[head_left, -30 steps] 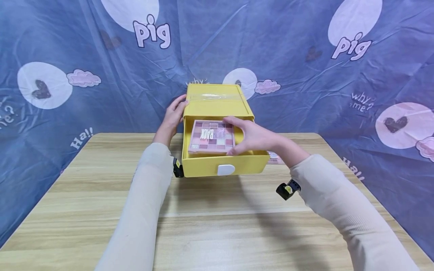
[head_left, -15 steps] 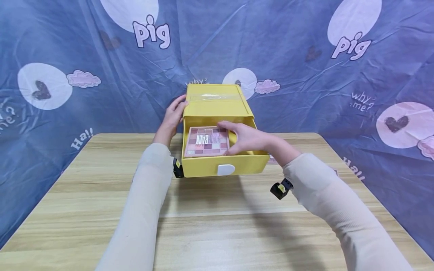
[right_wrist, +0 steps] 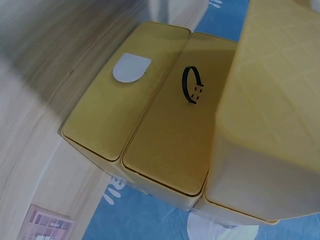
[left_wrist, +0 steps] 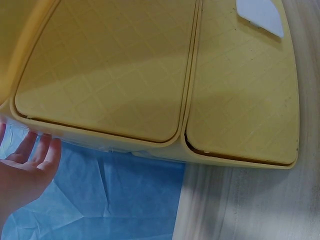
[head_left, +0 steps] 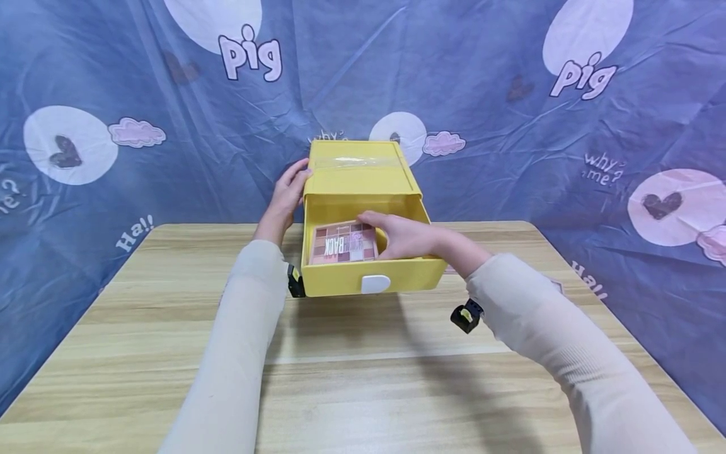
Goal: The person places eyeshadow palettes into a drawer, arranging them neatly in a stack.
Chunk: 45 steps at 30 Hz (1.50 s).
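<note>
A yellow drawer cabinet (head_left: 363,170) stands at the back of the table with its top drawer (head_left: 334,280) pulled out. Inside that drawer, a pink eyeshadow palette (head_left: 343,243) lies toward the left, its lid facing up and slightly tilted. My right hand (head_left: 403,236) pinches the palette's right edge between thumb and fingers; its other fingers are hidden in the drawer. My left hand (head_left: 288,192) rests against the cabinet's left side near the top, and in the left wrist view its extended fingers (left_wrist: 37,150) touch that side.
Below the pulled-out drawer are two closed fronts, the lowest with a white tab (right_wrist: 131,68), the middle one with a black loop (right_wrist: 192,85) before it. Another palette (right_wrist: 46,224) lies on the wooden table (head_left: 363,378) right of the cabinet. A blue patterned cloth (head_left: 482,75) hangs behind.
The right hand and palette have moved down and left, deeper into the drawer. The left hand has kept its place on the cabinet.
</note>
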Each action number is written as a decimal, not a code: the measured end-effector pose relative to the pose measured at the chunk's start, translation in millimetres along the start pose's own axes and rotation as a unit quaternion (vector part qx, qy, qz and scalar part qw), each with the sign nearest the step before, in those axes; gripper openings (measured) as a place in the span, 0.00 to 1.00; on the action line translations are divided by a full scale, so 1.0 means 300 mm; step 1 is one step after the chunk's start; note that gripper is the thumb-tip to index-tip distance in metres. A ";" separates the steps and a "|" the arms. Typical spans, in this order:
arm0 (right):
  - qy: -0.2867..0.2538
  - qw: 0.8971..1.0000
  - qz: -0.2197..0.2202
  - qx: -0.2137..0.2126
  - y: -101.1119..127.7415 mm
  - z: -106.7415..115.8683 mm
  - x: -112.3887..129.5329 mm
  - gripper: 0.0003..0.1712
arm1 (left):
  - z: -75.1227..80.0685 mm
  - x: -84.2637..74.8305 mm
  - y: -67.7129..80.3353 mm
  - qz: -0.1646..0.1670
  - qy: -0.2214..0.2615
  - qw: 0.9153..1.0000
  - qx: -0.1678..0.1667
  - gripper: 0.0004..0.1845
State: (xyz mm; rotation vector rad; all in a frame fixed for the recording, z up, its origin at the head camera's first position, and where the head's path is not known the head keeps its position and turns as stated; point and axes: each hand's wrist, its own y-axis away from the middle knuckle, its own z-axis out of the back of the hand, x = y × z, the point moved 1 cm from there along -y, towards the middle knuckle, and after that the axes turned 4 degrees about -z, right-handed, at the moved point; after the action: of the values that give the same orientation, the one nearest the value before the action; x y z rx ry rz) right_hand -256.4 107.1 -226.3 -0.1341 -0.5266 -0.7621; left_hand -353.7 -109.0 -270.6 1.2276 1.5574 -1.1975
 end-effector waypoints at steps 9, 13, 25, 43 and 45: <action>0.023 0.999 0.011 0.021 -0.005 -0.006 0.006 0.44 | -0.002 -0.004 0.000 0.005 0.002 1.000 0.000 0.23; 0.042 0.999 -0.002 0.025 -0.007 -0.007 0.009 0.44 | -0.001 -0.006 0.002 0.005 0.006 1.000 0.001 0.23; 0.049 0.998 -0.025 0.025 -0.005 -0.008 0.017 0.45 | 0.003 -0.014 0.007 0.009 0.006 1.000 0.002 0.24; 0.025 0.998 -0.050 -0.014 0.011 -0.006 0.027 0.49 | 0.002 -0.014 0.010 0.009 0.008 1.000 -0.001 0.24; 0.025 0.998 -0.052 -0.023 0.015 -0.004 0.030 0.49 | 0.000 -0.014 0.009 0.008 0.007 1.000 -0.002 0.24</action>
State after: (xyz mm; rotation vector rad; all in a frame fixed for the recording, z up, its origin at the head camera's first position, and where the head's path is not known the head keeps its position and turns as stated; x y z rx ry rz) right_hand -247.4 104.4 -222.7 -0.1304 -0.4722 -0.8771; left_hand -350.1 -109.7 -267.1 1.2467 1.5560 -1.1775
